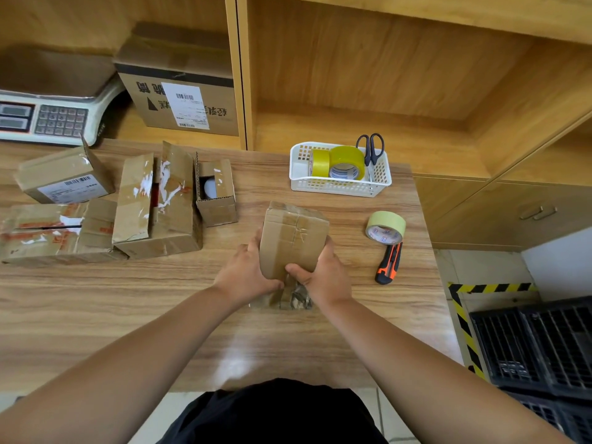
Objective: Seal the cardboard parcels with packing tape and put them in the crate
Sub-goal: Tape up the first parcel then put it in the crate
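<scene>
A small brown cardboard parcel [293, 238] with taped seams stands tilted on the wooden table [128, 315], its near end lifted. My left hand [246, 270] grips its left side. My right hand [323, 274] grips its right side, thumb across the near face. A flap with crumpled tape [296, 298] lies under the hands. A roll of packing tape [386, 227] lies to the right, an orange and black box cutter [389, 264] just below it. The black crate [538, 344] sits on the floor at the right.
Several opened, worn parcels [157, 203] crowd the table's left. A white basket [339, 184] at the back holds two yellow tape rolls and scissors [371, 149]. A scale [48, 120] and a large box [182, 97] stand in the shelf behind. Hazard tape [461, 315] marks the floor.
</scene>
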Available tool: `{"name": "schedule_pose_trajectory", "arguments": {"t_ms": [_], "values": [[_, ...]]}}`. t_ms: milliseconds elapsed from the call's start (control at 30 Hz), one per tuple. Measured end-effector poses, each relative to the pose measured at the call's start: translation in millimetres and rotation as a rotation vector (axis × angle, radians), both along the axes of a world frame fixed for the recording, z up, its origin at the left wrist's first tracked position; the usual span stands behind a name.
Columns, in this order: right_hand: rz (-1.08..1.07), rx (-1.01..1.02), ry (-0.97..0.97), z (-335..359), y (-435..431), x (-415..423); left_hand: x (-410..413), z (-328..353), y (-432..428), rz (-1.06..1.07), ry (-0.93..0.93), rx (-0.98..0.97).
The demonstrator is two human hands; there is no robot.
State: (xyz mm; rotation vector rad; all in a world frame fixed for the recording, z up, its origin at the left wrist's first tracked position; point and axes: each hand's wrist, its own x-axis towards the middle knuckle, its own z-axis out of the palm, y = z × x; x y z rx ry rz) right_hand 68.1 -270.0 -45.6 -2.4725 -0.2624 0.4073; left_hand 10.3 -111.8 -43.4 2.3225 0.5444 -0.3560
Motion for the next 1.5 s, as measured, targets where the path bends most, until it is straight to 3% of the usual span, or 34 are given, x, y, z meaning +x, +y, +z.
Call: {"name": "schedule_pose_trajectory", "arguments": {"t_ms": [300, 433, 733, 967, 1333, 1500], "values": [[0.015, 0.131, -0.017, -3.0, 4.4, -4.2, 8.0, -1.6, 0.4, 0.044, -0.007, -0.086], [0.031, 0.085, -0.055, -9.1, 9.9, -5.9, 9.6, -3.6, 0.9, 0.07, -0.032, -0.119], [0.083, 0.081, 0.031, -11.3, 11.6, 5.7, 14.2, -1.3, 7.0, 0.013, 0.003, -0.204], [0.192, 0.06, 0.147, -9.0, 6.7, 13.2, 17.6, -5.7, 7.7, 0.019, 0.05, -0.159], [0.357, 0.012, 0.243, -13.5, -7.5, 15.8, 10.0, -18.8, 8.7, 0.072, -0.081, -0.219], [0.278, 0.073, 0.279, -25.3, -11.4, 3.0, 5.9, -18.3, 9.3, 0.053, -0.047, -0.253]]}}
